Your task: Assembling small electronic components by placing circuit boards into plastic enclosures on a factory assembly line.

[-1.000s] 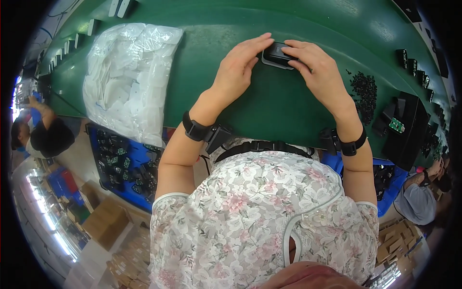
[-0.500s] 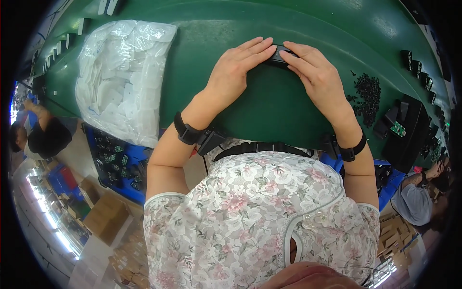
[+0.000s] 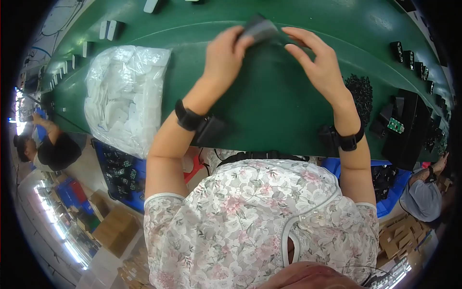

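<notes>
- On the green table point(image 3: 269, 111), a plastic bag point(image 3: 127, 96)
- Black bits point(image 3: 364, 94) beside the right forearm point(image 3: 345, 118)
- Left hand point(image 3: 224, 55) grips a blurred dark case point(image 3: 260, 29); right hand point(image 3: 320, 62) empty, fingers parted

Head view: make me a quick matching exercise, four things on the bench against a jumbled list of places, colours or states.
Things
1. Case
2. Plastic bag
3. Pile of small parts
4. Circuit board

Places, colours or states
A. Green, at the person's right
B. Clear, with white pieces inside
C. Motion-blurred, in the left grip
D. Black, heaped on the bench

Pairs: 1-C, 2-B, 3-D, 4-A
</notes>
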A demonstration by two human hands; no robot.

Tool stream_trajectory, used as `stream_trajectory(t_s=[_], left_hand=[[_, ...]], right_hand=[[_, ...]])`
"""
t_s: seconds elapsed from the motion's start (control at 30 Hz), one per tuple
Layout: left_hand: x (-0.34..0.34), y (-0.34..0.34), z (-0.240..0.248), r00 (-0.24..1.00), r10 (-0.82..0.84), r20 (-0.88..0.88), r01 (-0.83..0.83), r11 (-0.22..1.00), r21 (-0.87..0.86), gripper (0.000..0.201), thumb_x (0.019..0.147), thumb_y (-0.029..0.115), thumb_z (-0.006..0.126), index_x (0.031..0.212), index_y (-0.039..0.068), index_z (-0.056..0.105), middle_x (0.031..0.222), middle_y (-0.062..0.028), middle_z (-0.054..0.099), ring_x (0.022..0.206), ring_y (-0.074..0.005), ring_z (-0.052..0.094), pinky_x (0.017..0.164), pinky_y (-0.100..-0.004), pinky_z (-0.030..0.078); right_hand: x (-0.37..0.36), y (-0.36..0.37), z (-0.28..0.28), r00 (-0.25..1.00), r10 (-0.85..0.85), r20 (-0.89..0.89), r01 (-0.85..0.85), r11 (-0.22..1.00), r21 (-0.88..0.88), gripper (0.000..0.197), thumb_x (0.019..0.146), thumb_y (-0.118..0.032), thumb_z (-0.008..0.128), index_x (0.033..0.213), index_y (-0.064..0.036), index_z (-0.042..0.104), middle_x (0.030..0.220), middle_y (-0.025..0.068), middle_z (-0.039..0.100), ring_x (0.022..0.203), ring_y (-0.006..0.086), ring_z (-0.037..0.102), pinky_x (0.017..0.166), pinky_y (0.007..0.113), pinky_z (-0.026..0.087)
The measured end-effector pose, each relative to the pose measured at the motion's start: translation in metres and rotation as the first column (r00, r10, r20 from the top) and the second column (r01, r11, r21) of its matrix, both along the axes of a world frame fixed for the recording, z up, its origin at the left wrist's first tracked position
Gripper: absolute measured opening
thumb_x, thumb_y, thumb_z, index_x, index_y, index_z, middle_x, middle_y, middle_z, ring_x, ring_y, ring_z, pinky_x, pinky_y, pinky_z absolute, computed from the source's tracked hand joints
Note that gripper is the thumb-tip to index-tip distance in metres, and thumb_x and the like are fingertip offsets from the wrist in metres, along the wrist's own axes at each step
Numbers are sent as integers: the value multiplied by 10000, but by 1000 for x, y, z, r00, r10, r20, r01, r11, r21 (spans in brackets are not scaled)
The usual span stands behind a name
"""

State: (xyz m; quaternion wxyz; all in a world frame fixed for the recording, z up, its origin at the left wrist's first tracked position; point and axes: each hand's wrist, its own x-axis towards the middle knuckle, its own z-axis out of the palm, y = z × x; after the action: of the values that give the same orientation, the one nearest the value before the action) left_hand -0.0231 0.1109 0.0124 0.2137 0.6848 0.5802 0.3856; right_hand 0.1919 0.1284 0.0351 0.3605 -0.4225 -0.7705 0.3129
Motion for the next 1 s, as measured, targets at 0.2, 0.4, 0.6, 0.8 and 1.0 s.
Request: stream_trajectory(t_s=[0.2,0.4,0.6,0.8,1.0], left_hand=[[-58,102,-37,456,-172,873,387,922,-20,287,974,181,459,980,-82,574,813,-163,670,621,-176,644,551,-255,528],[-60,129,-30,842,262,471,-5,877,-480,324,949,215,519,936,-103,579,753,-153,669,562,-150,608,499,-230,486],[-81,123,-22,944,244,224,-99,854,-511,377,899,316,609,891,-60,587,729,-110,674,530,-72,555,437,-186,398],[-41,54,-6,938,345,-36,-343,938,55,329,894,254,603,1002,-44,516,669,-119,641,505,-165,573,456,-270,440],[-38,-81,16,944,234,-234,-249,968,-35,323,843,282,666,996,52,498,672,-123,619,645,-345,610,565,-421,475]], right_hand=[[29,-16,21,992,-65,-111,54,994,-93,218,910,-109,580,1101,-27,647,1046,57,656,912,131,612,843,252,460],[84,-36,28,885,-457,-89,449,888,-97,217,885,-131,640,1083,-49,670,982,26,672,846,83,590,771,210,447],[121,-44,3,800,-486,352,503,863,50,233,791,-110,706,1008,-38,661,836,34,605,680,105,512,648,241,440],[91,-37,-16,841,-362,402,309,931,193,203,781,-62,679,972,-28,615,843,80,558,704,193,547,659,290,459],[84,-32,-23,832,-236,502,155,968,197,84,832,2,560,906,-9,522,878,152,536,842,339,549,728,375,440]])
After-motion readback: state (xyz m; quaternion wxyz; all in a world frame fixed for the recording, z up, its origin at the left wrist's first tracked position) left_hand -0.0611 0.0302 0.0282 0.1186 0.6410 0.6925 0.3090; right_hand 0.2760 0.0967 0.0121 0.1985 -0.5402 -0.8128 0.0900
